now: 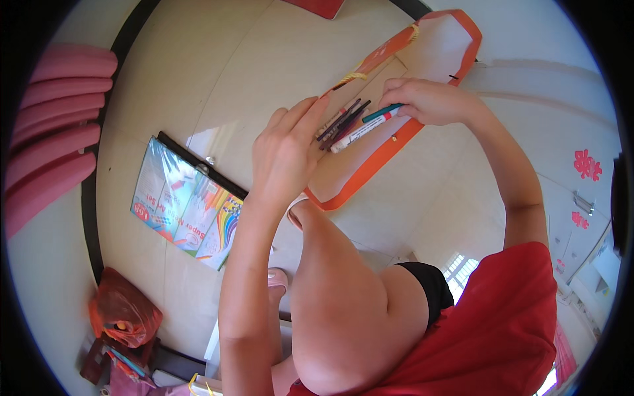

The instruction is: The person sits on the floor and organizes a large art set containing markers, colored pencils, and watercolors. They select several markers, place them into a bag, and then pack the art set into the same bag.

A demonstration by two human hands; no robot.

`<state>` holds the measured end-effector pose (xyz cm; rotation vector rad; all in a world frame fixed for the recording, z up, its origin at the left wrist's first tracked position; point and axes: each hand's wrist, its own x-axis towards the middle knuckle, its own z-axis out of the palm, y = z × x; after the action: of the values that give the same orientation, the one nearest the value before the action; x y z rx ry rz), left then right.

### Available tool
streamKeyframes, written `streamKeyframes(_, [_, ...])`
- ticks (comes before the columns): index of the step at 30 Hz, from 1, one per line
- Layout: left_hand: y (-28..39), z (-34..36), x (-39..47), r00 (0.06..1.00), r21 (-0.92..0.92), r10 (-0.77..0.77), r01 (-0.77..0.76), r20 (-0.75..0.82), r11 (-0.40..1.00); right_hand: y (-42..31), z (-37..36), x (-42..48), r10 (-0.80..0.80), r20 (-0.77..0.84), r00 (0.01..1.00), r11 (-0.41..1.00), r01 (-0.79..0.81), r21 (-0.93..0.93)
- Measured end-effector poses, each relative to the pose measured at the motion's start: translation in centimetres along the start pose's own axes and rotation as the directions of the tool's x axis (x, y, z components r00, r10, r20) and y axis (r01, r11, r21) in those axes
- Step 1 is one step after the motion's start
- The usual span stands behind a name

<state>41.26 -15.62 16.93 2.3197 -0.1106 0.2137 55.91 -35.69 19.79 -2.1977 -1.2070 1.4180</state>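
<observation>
An orange paper bag (357, 182) with yellow rope handles gapes open before me, its inside pale. My left hand (287, 148) grips its near-left rim; the thumb is hidden. Over the opening, my right hand (421, 101) has its fingers closed around a teal marker (379, 113). A white marker with a red band (357, 134) runs up under the same fingers; whether it is also gripped I cannot tell. Between my hands, several dark pens or pencils (348, 121) lie bunched in the bag, beside another pale marker (331, 123) partly covered by them.
On the tiled floor to the left lies a printed art set case (185, 203) with a black handle edge. Stacked pink plastic pieces (64, 114) stand by the left wall. A red plastic bag (130, 309) sits lower left. White cabinet doors (550, 163) rise at right.
</observation>
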Motion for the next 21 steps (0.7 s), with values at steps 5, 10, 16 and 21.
streamKeyframes(5, [-0.3, -1.0, 0.1, 0.999, -0.065, 0.05, -0.05, 0.0, 0.997, -2.4, 1.2, 2.2, 0.057, -0.135, 0.989, 0.918, -0.105, -0.381])
streamKeyframes(10, [-1.4, -4.6, -3.6, 0.966, -0.266, -0.155, 0.097, -0.208, 0.959, -6.1, 1.8, 1.5, 0.016, -0.397, 0.918, 0.957, -0.128, -0.259])
streamKeyframes(16, [-9.0, -8.3, -18.2, 0.846, -0.104, -0.525, 0.532, 0.089, 0.84, -11.0, 3.3, 2.3, 0.06, -0.697, 0.714, 0.873, -0.377, -0.311])
streamKeyframes(21, [-15.2, -10.1, -33.8, 0.548, 0.04, -0.834, 0.833, 0.069, 0.551, -22.2, 8.2, 3.3, -0.15, -0.763, 0.629, 0.958, 0.284, 0.046])
